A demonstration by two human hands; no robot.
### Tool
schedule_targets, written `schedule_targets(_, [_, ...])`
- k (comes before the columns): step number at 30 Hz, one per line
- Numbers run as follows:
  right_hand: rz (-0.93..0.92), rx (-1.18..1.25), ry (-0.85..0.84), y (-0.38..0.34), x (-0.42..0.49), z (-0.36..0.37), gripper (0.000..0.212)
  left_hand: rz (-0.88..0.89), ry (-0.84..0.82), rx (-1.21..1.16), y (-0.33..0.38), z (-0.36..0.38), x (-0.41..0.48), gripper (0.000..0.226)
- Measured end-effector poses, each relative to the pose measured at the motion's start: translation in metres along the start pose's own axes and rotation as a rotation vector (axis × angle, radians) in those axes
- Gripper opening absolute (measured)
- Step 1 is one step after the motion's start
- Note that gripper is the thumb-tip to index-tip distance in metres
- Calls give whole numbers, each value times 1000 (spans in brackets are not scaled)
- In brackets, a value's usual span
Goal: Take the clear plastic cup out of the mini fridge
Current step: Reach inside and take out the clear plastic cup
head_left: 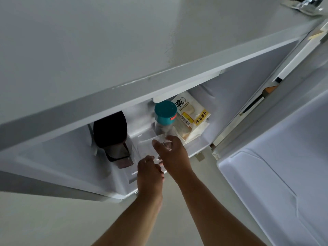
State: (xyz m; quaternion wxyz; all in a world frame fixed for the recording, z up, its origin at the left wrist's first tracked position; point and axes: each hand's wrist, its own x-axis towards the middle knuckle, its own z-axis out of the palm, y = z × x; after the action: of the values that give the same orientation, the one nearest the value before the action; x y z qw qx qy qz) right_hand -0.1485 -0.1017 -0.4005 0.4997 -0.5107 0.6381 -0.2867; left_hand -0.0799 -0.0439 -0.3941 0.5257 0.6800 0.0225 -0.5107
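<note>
The white mini fridge (pixel 113 96) stands open below me, seen from above. A clear plastic cup (pixel 167 144) is at the front of its floor, hard to make out against the white. My right hand (pixel 173 155) reaches into the fridge and curls its thumb and fingers around the cup. Just to the left and nearer the front edge, my left hand (pixel 150 172) has its fingers bent and touching the cup's lower part. How firmly the left hand grips is not clear.
A jar with a teal lid (pixel 165 112) stands right behind the cup. A packet of bread (pixel 190 118) lies to its right, a dark jug (pixel 113 137) to the left. The open fridge door (pixel 276 174) stands at the right. Pale floor lies below.
</note>
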Motion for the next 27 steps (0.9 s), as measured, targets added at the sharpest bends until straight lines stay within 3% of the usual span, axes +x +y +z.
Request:
schedule_targets(3, [-191, -210, 127, 2, -5, -13, 61, -53, -143, 1, -4, 3, 5, 29])
schedule_targets(7, [-392, -539, 270, 7, 0, -28, 75, -2, -258, 78, 3, 11, 14, 25])
schedule_targets(9, [-412, -644, 247, 9, 5, -29, 80, -38, -264, 82, 8, 14, 16, 23])
schedule_targets(13, [-390, -748, 148, 11, 17, -27, 86, -64, -288, 135, 14, 21, 14, 48])
schedule_targets(17, [-376, -827, 191, -1, 11, -30, 92, -14, -232, 214, 18, 21, 7, 35])
schedule_targets(19, [-486, -756, 320, -11, -4, -29, 74, 104, -146, 220, 21, 12, 0, 26])
schedule_targets(21, [-576, -571, 358, -31, -19, -18, 42, 279, -78, 231, 24, -3, -10, 35])
schedule_targets(23, [-512, -376, 180, -64, -26, 1, 24, 384, 0, 118, 30, -22, -20, 37])
schedule_targets(27, [-364, -290, -145, -122, -16, 26, 39, 359, 42, -77, 58, -35, -35, 51])
